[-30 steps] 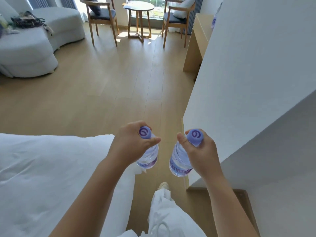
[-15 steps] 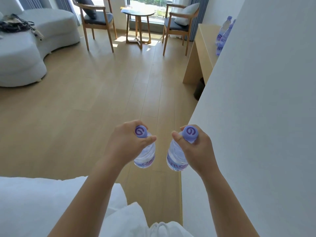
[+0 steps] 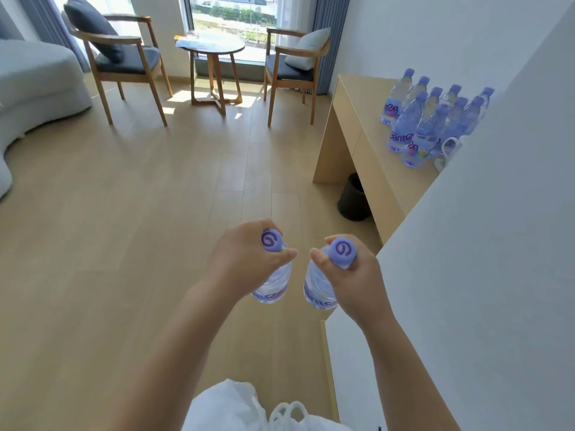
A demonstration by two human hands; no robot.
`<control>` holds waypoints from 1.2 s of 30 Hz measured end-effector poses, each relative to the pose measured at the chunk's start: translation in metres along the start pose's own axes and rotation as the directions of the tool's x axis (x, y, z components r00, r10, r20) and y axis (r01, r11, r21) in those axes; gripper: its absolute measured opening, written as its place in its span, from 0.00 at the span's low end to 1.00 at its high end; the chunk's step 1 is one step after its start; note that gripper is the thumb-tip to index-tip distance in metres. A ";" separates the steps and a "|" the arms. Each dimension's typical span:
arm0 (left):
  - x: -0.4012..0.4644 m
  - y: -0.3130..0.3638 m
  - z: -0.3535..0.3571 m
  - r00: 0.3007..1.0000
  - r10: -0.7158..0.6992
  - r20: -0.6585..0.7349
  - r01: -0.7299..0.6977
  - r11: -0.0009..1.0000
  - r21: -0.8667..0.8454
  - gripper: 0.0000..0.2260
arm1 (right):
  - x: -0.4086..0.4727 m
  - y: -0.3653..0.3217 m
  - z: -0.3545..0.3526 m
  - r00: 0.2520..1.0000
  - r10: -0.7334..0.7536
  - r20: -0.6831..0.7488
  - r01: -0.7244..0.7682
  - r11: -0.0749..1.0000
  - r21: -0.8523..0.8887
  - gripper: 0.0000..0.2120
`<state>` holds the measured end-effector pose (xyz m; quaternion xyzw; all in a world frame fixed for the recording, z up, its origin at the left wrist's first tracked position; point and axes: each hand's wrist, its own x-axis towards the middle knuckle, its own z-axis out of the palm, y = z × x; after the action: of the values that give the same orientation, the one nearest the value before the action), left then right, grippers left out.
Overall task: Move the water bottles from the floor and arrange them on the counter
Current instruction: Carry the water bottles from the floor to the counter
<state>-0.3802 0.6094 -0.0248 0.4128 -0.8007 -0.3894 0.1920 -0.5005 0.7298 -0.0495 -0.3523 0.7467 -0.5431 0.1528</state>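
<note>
**2 bottles in hand, counter ahead at 1 o'clock**

Left hand (image 3: 245, 259) is curled round the neck of the left bottle (image 3: 273, 283), thumb pinching just under the purple cap. Right hand (image 3: 351, 275) is clamped the same way on the right bottle (image 3: 317, 290). Both bottles hang upright, caps up, just beside each other but apart, above the wooden floor (image 3: 124, 228).

Handling, as I judge it: the bottles look full, so moderately heavy for a neck hold. Walls are thin clear plastic, ribbed, likely to dent if squeezed mid-body. The neck below the cap is the stiff part and the collar gives the fingers a ledge, so the present hold is sound. For setting down, a lower grip on the body would steady the base better.

The counter (image 3: 367, 144) sits at 1 o'clock, with a cluster of bottles (image 3: 432, 119) already standing on it, about 10, packed close. Free surface lies on the near side of the cluster.

Hard to make out:
- The right end of the counter is cut off by the white wall (image 3: 482, 244) at 3 o'clock; a white looped object (image 3: 448, 150) beside the cluster is half hidden.
- Bottle bases and lower labels are partly hidden behind the hands.
- A dark bin (image 3: 354, 197) stands under the counter, partly hidden by its side panel.
- No bottles visible on the floor here; whether any remain I cannot tell.
</note>
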 end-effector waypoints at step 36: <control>0.696 0.156 0.184 0.865 0.298 0.405 -0.289 0.954 -0.085 0.09 | 0.636 0.132 -0.038 0.775 0.234 -0.587 -0.224 0.970 0.091 0.20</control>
<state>-0.9836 0.1866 -0.0269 0.1927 -0.8722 -0.4425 0.0797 -1.0195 0.3382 -0.0585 -0.0700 0.7897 -0.6092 -0.0207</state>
